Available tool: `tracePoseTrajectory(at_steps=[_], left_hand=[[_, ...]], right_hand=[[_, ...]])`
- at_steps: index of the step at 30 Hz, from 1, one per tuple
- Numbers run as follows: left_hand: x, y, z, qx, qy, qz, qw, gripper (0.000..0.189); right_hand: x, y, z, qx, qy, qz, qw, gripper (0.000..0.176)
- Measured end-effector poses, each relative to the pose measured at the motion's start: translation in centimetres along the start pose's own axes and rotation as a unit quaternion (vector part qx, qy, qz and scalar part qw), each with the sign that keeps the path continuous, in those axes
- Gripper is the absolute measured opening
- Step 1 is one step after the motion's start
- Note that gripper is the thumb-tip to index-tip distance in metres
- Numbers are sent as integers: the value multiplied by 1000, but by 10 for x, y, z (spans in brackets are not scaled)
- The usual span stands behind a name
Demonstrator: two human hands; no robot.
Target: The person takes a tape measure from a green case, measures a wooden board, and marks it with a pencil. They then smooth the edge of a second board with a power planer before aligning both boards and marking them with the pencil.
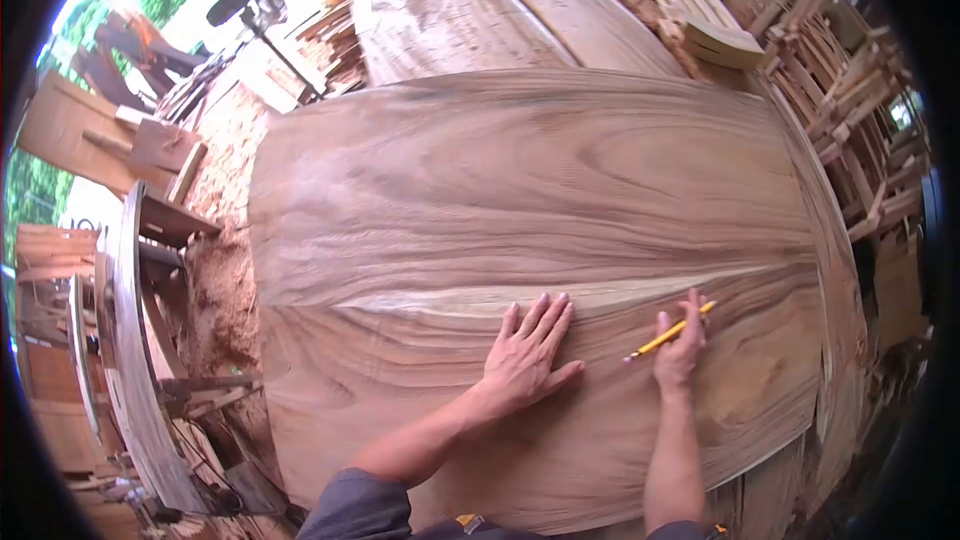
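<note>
A wide brown wooden panel (520, 150) with swirling grain fills the middle of the view. Across it runs a pale, pointed streak of lighter wood (450, 298). My left hand (528, 358) lies flat on the panel, fingers spread, its fingertips at the lower edge of that streak. To its right, my right hand (682, 345) grips a yellow pencil (660, 342) between thumb and fingers, close over the panel. The pencil slants, with its eraser end toward my left hand and its other end up to the right.
Behind the panel lie more broad boards (440, 25) and a slatted wooden piece (715, 30). Sawdust (222, 270) covers the ground on the left, beside curved wooden parts (135, 340). Stacked wooden frames (850, 130) stand along the right.
</note>
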State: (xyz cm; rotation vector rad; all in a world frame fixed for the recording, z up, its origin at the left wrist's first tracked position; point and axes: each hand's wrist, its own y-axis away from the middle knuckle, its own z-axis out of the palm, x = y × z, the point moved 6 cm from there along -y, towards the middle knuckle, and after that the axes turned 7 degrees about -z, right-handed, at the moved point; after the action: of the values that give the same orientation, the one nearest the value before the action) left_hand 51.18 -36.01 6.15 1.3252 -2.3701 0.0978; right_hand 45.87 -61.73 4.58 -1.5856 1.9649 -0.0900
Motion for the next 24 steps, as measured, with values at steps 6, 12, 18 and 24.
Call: tracePoseTrajectory(at_steps=[6,12,18,24], left_hand=[[-200,93,-67,30,-73,-197,977,89],[-427,229,-120,177,17,-452,874,77],[-457,230,-90,178,605,-360,688,68],[-479,229,-61,217,579,-386,685,57]], right_hand=[[0,4,6,4,8,16,1000,36],[7,6,11,1,12,17,1000,23],[-1,4,11,-2,63,-10,998,21],[22,10,17,-12,12,44,999,18]])
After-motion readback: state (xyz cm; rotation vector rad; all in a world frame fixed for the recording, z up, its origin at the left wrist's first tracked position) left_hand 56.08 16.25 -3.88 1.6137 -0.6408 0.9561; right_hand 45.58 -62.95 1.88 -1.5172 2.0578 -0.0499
